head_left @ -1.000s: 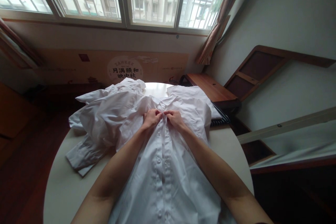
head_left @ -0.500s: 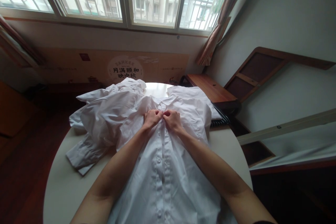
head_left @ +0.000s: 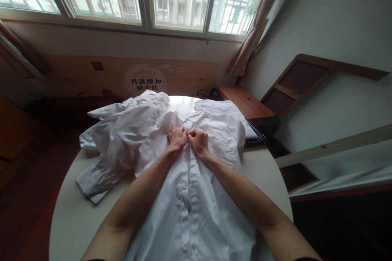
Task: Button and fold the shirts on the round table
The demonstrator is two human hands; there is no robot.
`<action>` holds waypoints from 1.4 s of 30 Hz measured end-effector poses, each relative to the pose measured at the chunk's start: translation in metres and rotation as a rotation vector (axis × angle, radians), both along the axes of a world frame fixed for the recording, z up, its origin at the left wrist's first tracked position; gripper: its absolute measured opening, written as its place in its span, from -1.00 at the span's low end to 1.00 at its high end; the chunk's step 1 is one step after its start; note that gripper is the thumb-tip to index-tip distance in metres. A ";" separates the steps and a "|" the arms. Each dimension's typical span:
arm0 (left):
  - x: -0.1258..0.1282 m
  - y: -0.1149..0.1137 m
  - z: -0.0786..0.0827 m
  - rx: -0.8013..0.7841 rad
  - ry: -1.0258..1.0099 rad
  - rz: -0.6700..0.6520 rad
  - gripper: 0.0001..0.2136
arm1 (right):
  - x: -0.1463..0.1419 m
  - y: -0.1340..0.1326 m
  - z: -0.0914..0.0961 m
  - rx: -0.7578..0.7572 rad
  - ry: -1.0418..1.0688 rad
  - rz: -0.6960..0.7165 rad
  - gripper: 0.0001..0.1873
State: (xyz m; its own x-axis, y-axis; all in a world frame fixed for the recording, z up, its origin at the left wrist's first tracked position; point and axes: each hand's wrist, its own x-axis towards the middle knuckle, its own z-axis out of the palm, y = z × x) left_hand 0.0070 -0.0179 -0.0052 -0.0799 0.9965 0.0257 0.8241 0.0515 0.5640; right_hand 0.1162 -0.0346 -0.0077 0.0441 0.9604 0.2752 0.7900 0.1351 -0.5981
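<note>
Shirt (head_left: 202, 200): on the counter (head_left: 69, 212), at your 12 o'clock.
Left hand (head_left: 177, 138): your fingers pinch its front.
Right hand (head_left: 198, 140): your fingers pinch it too, just beside the left.
Window (head_left: 177, 2): beyond the counter, 12 o'clock.

A single view looks from the wearer's head, forward and steeply down along both forearms (head_left: 134, 200), close over the shirt (head_left: 171, 220) and worktop (head_left: 69, 212); the window (head_left: 179, 0), farther off, fills the top.
</note>
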 end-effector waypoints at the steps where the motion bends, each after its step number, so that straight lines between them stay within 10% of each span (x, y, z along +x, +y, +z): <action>1: 0.000 0.000 0.000 0.002 -0.012 0.001 -0.76 | 0.000 0.000 0.000 -0.003 0.027 -0.002 -0.86; 22: -0.005 0.003 -0.002 -0.005 -0.046 -0.036 -0.76 | 0.004 0.004 -0.012 0.086 0.093 0.050 -0.88; 31: -0.005 0.000 -0.011 0.164 0.026 -0.125 -0.82 | 0.022 0.028 0.005 -0.481 0.686 0.211 -0.85; 37: -0.011 -0.005 -0.014 0.370 0.082 -0.066 -0.79 | 0.046 -0.009 0.014 -0.065 -0.053 0.229 -0.74; 42: -0.014 -0.005 -0.018 0.390 0.081 -0.404 -0.72 | 0.082 -0.063 0.019 0.070 -0.638 0.264 -0.45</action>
State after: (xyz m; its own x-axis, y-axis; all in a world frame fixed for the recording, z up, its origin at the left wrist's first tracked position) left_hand -0.0070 -0.0233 -0.0228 0.3232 0.8629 0.3884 0.7766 -0.4764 0.4123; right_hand 0.1984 -0.0973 0.0112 -0.3799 0.8956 0.2315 0.9196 0.3927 -0.0102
